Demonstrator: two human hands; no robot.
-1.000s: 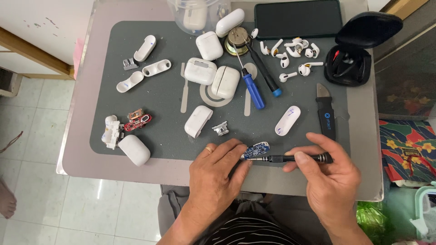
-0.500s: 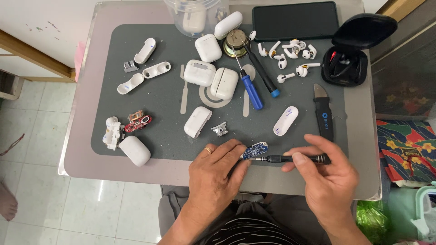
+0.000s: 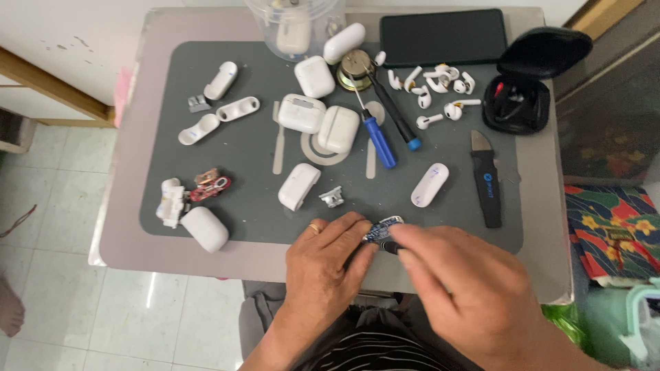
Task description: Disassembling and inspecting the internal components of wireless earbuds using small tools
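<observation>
My left hand (image 3: 323,264) pinches a small blue circuit board (image 3: 382,229) between thumb and fingers (image 3: 347,230), closed tight on it, probably to keep it steady for tool work. It sits at the near edge of the dark grey rubber mat (image 3: 247,151), low over the counter (image 3: 543,206). The board looks tiny, blue, with pale specks along its top edge; most of it is covered by both hands.

My right hand (image 3: 467,288) curls over a thin dark tool (image 3: 386,245); only its tip shows, touching the board. The fingers are closed round it, though the grip itself is hidden under the knuckles.

Just beyond the board: a small grey metal clip (image 3: 332,198), a white plastic earbud case shell (image 3: 298,186), and a white oval lid (image 3: 430,185). To the right lies a black pry knife (image 3: 485,182). Further back are two blue-handled screwdrivers (image 3: 379,141), laid in reach, I judge. Loose white earbuds (image 3: 440,86) cluster near an open black case (image 3: 517,103). A black phone (image 3: 443,36) lies at the far edge. To the left lies a bundle with red wires (image 3: 210,185).
</observation>
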